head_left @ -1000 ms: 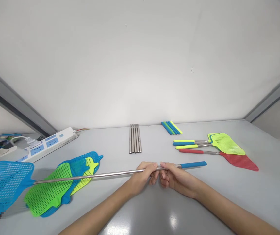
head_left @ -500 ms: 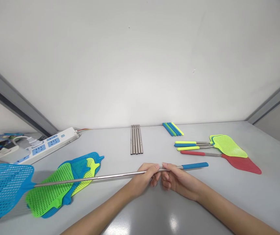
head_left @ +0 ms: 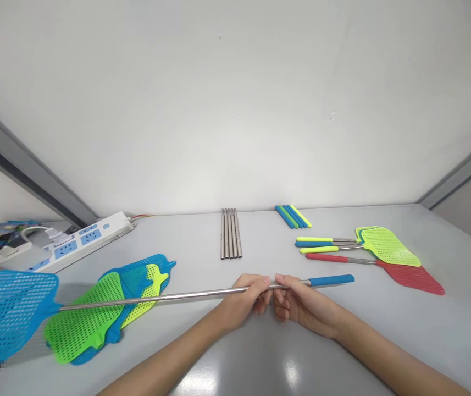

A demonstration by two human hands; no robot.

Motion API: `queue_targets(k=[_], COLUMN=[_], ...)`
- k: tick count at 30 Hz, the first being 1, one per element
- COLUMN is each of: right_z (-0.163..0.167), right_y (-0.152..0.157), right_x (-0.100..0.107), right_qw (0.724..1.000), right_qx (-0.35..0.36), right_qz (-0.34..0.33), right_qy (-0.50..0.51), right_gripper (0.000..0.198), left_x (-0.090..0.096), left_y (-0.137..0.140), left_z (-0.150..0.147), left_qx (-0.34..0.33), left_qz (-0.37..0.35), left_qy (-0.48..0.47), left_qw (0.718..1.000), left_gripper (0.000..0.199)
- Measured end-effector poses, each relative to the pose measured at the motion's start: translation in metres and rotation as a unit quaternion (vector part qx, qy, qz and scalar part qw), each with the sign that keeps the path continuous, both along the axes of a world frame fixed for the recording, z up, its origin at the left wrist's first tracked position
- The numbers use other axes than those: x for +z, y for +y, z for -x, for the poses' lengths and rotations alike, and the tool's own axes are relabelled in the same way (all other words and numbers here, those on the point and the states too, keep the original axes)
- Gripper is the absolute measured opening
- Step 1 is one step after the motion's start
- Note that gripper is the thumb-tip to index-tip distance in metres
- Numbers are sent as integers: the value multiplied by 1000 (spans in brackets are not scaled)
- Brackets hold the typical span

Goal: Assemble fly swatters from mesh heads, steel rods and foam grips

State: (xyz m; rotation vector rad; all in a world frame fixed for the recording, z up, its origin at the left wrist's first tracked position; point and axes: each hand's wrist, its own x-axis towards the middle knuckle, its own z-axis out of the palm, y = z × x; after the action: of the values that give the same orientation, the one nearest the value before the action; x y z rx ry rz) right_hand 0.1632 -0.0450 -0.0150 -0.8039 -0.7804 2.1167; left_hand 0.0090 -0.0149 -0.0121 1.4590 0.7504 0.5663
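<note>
From my head view, I have one blue swatter (head_left: 194, 295) level across my front, over the table (head_left: 268, 352). My left hand (head_left: 241, 302) and right hand (head_left: 305, 302) pinch its shaft side by side, near the blue handle. I judge this step to be handling the long shaft; moving it calls for an even grip, with its head far to my left. I count four swatters (head_left: 389, 246) at right, five tubes (head_left: 231, 234), five loose grips (head_left: 293, 216) and one power strip (head_left: 81, 242). The loose heads (head_left: 87, 316) overlap too much to count.
</note>
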Motion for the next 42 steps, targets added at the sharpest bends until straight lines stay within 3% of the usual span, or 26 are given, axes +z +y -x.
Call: queue_targets(k=[14, 22, 31, 42], right_z=[-7, -6, 1, 0], right_y=[5, 4, 3, 3], right_x=[1, 1, 5, 2], right_qw=[996, 996, 996, 997], right_qx=[39, 26, -47, -63], right_qz=[-60, -52, -42, -18], right_qy=[-46, -73, -70, -38], right_gripper=[50, 52, 31, 26], left_x=[-1, -3, -1, -4], left_y=[-1, 0, 3, 4], left_z=[-1, -4, -5, -5], left_qx=[1, 71, 98, 82], left_qz=[14, -18, -29, -23], left_qy=[-9, -25, -28, -35], left_qw=[1000, 997, 994, 996], left_gripper=[42, 21, 15, 16])
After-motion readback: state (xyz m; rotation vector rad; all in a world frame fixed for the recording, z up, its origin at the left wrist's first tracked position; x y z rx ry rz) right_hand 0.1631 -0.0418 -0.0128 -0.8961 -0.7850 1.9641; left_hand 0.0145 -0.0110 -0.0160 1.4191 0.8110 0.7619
